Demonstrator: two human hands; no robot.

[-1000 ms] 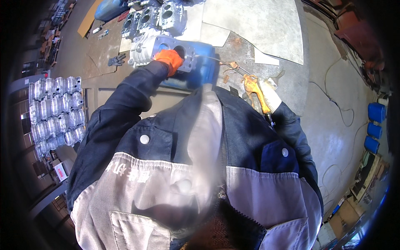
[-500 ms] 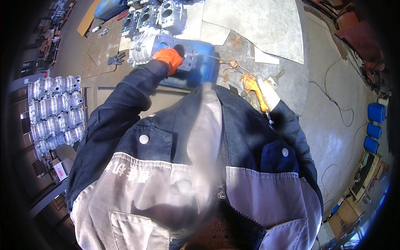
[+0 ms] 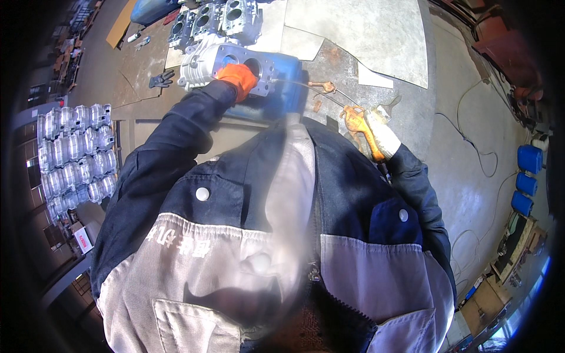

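My left hand [image 3: 238, 81], in an orange glove, grips the near edge of a silver metal engine block [image 3: 266, 81] with round bores. Its fingers curl over the block's flat face beside a bore. The block lies on a blue plastic container [image 3: 289, 94]. In a white glove, my right hand [image 3: 384, 134] is closed round the handle of an orange-yellow air blow gun [image 3: 366, 130]. From the gun a long thin nozzle reaches left to the block's right end; whether its tip touches the metal I cannot tell.
Several similar castings [image 3: 234, 16] stand beyond the block. Left of it lies a dark glove [image 3: 161, 79]. Stacked silver castings [image 3: 76, 150] fill the far left. Pale sheets [image 3: 365, 35] cover the table's far side, a brush [image 3: 391, 106] lies near my right hand, and a hose [image 3: 471, 141] trails over the floor.
The blow gun and my right hand have shifted slightly down and right. My left hand stays on the block, and the whole view has drifted a little.
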